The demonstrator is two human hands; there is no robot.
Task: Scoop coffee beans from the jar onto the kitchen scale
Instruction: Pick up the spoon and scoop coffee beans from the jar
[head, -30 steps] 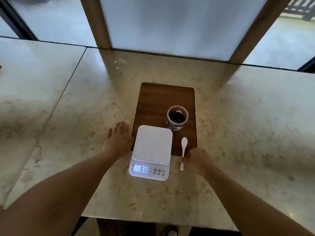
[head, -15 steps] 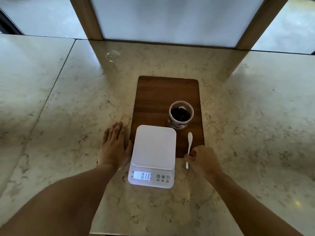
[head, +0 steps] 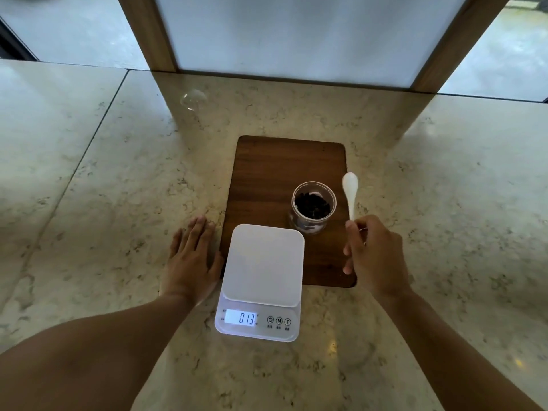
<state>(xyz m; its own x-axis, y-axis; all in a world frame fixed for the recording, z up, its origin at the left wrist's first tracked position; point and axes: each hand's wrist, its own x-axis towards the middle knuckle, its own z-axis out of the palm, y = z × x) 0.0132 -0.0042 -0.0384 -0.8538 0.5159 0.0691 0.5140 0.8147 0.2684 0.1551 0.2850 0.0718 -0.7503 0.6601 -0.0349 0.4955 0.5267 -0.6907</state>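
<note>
Holding spoon [head: 350, 192] upright-ish, bowl pointing away, beside jar [head: 313, 206].

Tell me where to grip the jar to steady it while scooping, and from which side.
Grip the jar around its glass wall below the open rim, coming from the left with the free left hand. The mouth must stay clear, and the right hand with the spoon occupies its right side.
</note>
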